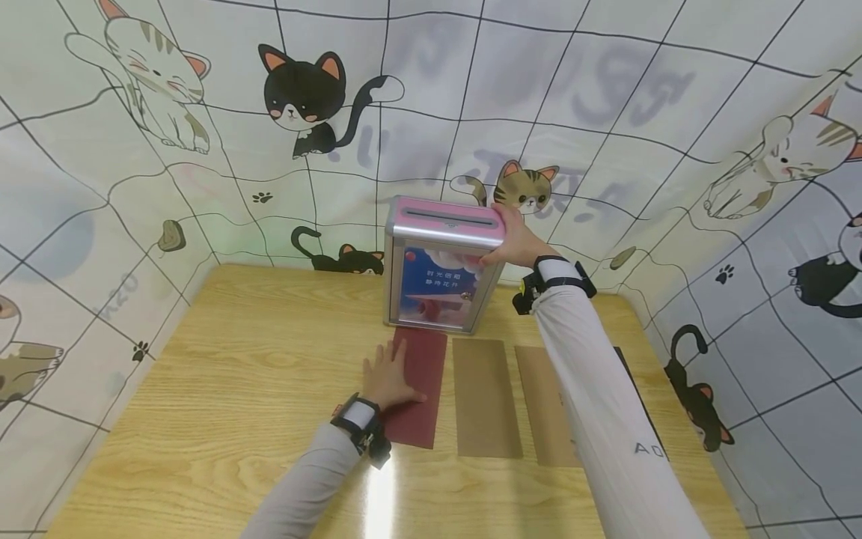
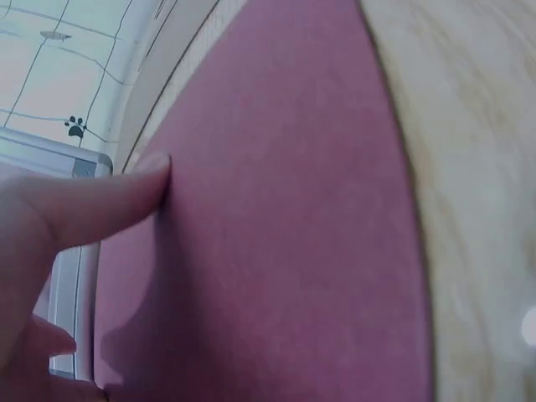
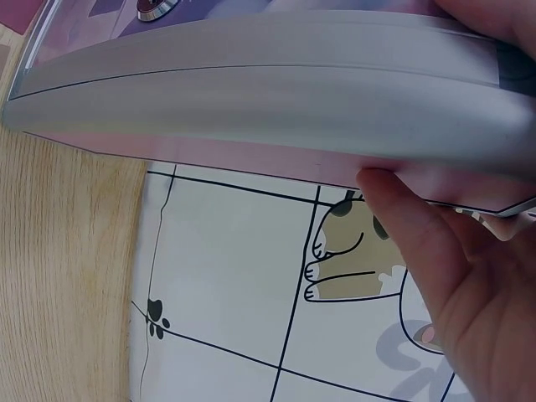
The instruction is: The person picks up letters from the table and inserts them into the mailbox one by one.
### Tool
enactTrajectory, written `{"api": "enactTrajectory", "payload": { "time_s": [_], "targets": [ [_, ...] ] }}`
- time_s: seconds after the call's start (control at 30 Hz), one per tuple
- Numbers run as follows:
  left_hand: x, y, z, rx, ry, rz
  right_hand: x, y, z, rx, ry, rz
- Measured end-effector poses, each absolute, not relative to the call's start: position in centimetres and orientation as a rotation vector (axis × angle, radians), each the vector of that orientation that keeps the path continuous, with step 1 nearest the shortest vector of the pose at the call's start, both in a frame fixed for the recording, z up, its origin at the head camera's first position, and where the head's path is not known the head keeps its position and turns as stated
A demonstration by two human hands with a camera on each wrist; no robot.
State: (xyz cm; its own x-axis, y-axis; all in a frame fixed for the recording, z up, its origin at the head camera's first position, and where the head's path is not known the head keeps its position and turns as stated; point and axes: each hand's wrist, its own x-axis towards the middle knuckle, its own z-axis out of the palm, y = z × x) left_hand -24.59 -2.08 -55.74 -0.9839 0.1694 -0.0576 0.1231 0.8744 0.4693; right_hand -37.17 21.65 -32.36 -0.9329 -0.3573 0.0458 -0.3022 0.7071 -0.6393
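I see my left hand (image 1: 392, 380), fingers spread, atop maroon paper (image 1: 429, 367) running twelve-to-six, my right hand (image 1: 517, 238) gripping the mailbox (image 1: 438, 288) at its one o'clock.

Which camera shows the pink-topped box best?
The head view: there the box shows its slotted top and front, though the right hand covers one corner. The right wrist view shows part of its side and front up close; the left wrist, just some silver frame.
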Motion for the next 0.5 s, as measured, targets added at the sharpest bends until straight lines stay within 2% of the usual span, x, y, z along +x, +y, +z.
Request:
{"api": "enactTrajectory", "payload": {
  "time_s": [0.5],
  "targets": [
    [-24.6, -1.8, -54.3, 0.21, 2.966, 0.705, -37.3, 21.5, -32.4, -0.549, 2.845, -1.02]
  ]
}}
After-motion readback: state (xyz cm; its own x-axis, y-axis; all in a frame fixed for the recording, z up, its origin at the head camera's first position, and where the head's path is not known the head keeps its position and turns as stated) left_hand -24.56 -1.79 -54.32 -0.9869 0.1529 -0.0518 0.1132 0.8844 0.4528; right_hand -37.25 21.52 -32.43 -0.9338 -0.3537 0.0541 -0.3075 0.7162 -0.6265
